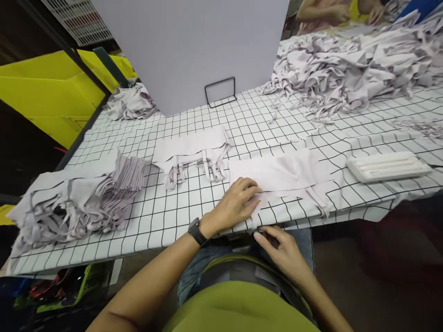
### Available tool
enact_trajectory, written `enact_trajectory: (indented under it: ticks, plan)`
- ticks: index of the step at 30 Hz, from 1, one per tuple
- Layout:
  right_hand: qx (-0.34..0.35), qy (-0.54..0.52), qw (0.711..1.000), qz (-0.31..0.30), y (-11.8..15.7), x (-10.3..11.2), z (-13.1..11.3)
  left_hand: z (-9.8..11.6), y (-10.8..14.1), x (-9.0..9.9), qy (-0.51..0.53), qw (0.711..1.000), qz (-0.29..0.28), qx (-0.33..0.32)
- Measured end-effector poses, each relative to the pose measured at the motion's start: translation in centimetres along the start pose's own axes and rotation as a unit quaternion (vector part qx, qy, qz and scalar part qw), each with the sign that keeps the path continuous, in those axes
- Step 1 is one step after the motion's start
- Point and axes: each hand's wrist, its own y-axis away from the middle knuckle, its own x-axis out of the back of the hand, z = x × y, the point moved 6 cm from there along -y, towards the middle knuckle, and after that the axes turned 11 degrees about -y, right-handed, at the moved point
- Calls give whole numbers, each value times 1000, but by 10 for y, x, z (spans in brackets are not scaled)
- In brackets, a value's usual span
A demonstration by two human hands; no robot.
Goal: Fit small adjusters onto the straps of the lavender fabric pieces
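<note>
A pale pinkish fabric piece with thin straps (284, 170) lies flat near the front edge of the table. My left hand (238, 203), with a dark watch on its wrist, rests on its left end, fingers curled and pressed on the cloth. Just below the table edge is my right hand (282, 249), its thumb and forefinger closed around the end of a pale strap (255, 220) that comes down from the cloth. The fingertips partly hide that end. Left of this piece lies a small pile of similar strapped pieces (190, 145).
A thick stack of folded pieces (83, 198) sits at the front left. A large loose heap (360, 69) covers the back right. A white case (387, 166) lies at right. Behind stands a grey panel (194, 50) with a black wire stand (221, 92). Another person's hands (341, 14) show at top right.
</note>
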Motion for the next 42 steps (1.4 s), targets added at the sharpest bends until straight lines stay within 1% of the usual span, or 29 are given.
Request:
enact_trajectory:
  ticks: [2, 5, 7, 9, 13, 17, 20, 22, 23, 25, 27, 29, 31, 33, 36, 38, 40, 42]
  plan:
    - [21, 2, 1000, -5, -3, -9, -2, 3, 8, -4, -16, 1000, -20, -11]
    - [28, 3, 999, -28, 10, -7, -14, 4, 13, -9, -47, 998, -37, -15]
    - [8, 2, 999, -47, 27, 1, -23, 2, 14, -11, -62, 997, -37, -17]
    - [-26, 4, 998, -62, 49, 12, -30, 1, 15, -12, -71, 997, -33, -20]
    - [-86, 13, 995, -54, 89, 35, -35, 0, 15, -13, -77, 996, -22, -25]
    - [-143, -17, 989, -23, 117, 49, -33, 0, 14, -13, -73, 997, -19, -28]
    - [-175, -81, 980, 51, 134, 57, -36, -1, 14, -13, -66, 997, -20, -32]
    - [-176, -118, 972, 103, 141, 64, -42, -1, 14, -13, -64, 997, -21, -34]
    - [-171, -138, 968, 119, 143, 66, -46, -1, 14, -13, -65, 997, -20, -34]
    - [-163, -193, 959, 131, 141, 70, -52, -2, 13, -13, -66, 997, -19, -33]
    - [-157, -251, 946, 135, 135, 72, -56, -2, 13, -13, -67, 997, -20, -31]
    - [-149, -265, 943, 136, 123, 73, -59, -1, 13, -13, -67, 997, -21, -31]
    - [-134, -237, 953, 136, 109, 73, -61, 0, 15, -12, -59, 998, -12, -29]
    - [-122, -199, 963, 133, 95, 73, -61, 0, 19, -8, -37, 999, 14, -17]
    - [-103, -146, 976, 121, 73, 74, -59, -4, 26, 2, -21, 997, 75, 29]
    - [-85, -117, 983, 109, 57, 72, -59, -7, 30, 8, -32, 993, 100, 57]
    - [-66, -112, 986, 101, 40, 69, -61, -8, 30, 10, -49, 992, 94, 63]
    - [-48, -132, 985, 98, 24, 63, -64, -7, 24, 8, -75, 994, 60, 53]
